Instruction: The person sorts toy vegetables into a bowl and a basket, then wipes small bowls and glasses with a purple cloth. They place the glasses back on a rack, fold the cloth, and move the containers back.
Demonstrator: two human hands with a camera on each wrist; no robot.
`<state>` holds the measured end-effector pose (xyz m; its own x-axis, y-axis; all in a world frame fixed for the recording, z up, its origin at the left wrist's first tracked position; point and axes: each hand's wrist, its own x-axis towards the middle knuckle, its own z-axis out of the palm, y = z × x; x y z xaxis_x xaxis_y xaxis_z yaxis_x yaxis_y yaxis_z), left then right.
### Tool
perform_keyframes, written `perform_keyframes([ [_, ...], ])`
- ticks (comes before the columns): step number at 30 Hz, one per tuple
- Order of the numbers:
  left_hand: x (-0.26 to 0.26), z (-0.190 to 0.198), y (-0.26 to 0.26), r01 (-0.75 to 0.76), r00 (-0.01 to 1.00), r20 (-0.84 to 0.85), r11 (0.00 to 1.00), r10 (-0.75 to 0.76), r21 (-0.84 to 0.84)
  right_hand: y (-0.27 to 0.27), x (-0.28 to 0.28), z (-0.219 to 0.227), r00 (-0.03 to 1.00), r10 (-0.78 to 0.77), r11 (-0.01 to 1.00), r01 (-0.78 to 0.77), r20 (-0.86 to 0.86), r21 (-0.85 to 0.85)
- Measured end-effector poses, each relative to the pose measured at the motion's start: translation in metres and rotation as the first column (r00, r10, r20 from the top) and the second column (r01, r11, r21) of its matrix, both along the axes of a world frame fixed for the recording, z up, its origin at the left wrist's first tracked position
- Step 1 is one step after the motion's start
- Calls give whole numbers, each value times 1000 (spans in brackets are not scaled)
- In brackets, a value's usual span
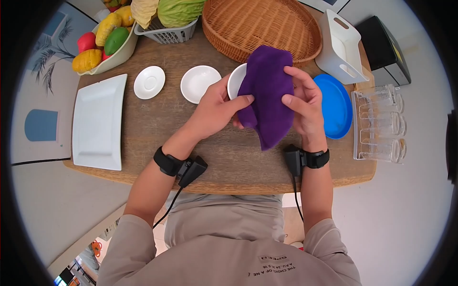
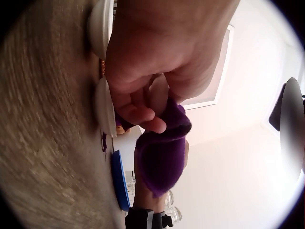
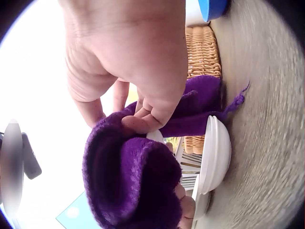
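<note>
A purple cloth [image 1: 269, 97] is held up between both hands over the table. My left hand [image 1: 214, 108] pinches its left side, thumb on top. My right hand [image 1: 306, 106] grips the right edge between thumb and fingers. Between the left fingers and the cloth a pale white piece [image 2: 159, 93] shows; I cannot tell what it is. In the right wrist view the cloth [image 3: 136, 176] is folded over, and a knotted purple string [image 3: 238, 101] trails from a farther part. A white bowl [image 1: 236, 82] on the table is partly hidden behind the cloth.
Left of the hands are another white bowl [image 1: 200, 85], a small saucer [image 1: 149, 82] and a white rectangular plate [image 1: 98, 126]. A wicker tray [image 1: 262, 26] stands behind. To the right are a blue plate [image 1: 336, 107], a white bin [image 1: 341, 47] and a glass rack [image 1: 379, 124].
</note>
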<state>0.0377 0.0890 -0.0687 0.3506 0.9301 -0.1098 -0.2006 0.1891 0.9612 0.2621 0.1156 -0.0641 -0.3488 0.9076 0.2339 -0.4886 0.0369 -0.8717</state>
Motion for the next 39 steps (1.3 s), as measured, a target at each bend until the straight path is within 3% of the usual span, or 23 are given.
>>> perform_keyframes([
  [5,-4,-4,0,69,985,170,978,-35,-197,5,10,-4,994,-45,991,33,-97,-130],
  [8,-5,-2,-1,119,957,288,959,-41,-258,10,15,-4,993,-17,996,7,-114,-87],
  [11,-6,-1,-2,169,907,418,955,-54,-244,13,15,-6,1000,-15,999,14,-27,-36],
  [17,-3,9,-5,265,904,394,942,-169,-205,-3,-2,4,978,-45,999,50,201,-17],
  [20,-6,4,-8,325,896,380,922,-228,-213,-10,-1,8,971,30,998,-16,238,-63],
  [23,-7,-2,-10,424,883,312,881,-351,-210,-18,2,24,981,97,979,-64,168,-191],
  [29,3,-9,-12,344,917,253,934,-310,-101,-10,8,22,952,99,989,-62,289,-133],
  [32,4,-7,-12,233,938,282,969,-202,-79,-9,10,18,952,114,988,-77,285,-137],
  [35,4,4,-9,145,944,302,989,-130,-26,-9,8,18,959,130,990,-110,253,-92],
  [39,2,7,-10,148,929,352,986,-114,-73,-6,7,15,982,182,967,-169,51,-189],
])
